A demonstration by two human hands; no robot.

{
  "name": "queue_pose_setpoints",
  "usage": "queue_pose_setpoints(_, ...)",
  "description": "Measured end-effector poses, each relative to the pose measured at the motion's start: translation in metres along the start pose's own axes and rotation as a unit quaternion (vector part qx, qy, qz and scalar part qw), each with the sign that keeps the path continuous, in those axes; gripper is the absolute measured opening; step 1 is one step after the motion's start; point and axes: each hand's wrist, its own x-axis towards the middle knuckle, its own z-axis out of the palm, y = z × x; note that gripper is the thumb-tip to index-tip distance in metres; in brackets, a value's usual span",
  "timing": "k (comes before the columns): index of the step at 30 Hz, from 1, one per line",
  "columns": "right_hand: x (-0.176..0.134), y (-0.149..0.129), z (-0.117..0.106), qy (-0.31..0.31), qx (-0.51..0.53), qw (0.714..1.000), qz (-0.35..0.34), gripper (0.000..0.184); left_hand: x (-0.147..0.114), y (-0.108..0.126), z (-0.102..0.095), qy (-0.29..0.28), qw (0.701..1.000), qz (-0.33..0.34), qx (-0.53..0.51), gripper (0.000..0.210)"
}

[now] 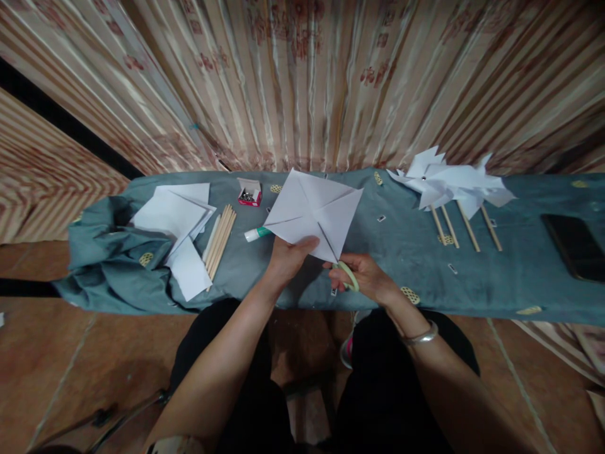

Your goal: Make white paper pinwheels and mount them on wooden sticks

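Observation:
A square white sheet of paper (307,205) with slits and creases running from its corners toward the middle is held up over the table. My left hand (290,255) pinches its lower edge, thumb on top and the other fingers hidden beneath. In my right hand (362,274) are scissors (347,275) with pale green handles, fingers closed round the loops. Their blades meet the paper at its lower corner and are mostly out of sight. A glue stick (256,234) with a white cap lies partly under the paper's left corner.
To the left lie white paper sheets (172,214), a bundle of wooden sticks (220,243) and a small red box of metal pins (249,193). Several paper pinwheels (454,180) on sticks and a dark phone (574,246) lie rightward on the green cloth (401,252). A curtain (302,82) hangs behind.

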Motion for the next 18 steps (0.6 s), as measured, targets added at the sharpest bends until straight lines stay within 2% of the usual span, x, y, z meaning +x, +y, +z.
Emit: queue_pose_setpoints(18, -0.0003, -0.001, 0.0003, 0.007, -0.007, 1.0, -0.005, 0.047, -0.002, 0.0005, 0.0011, -0.006, 1.0, 0.0, -0.01, 0.05)
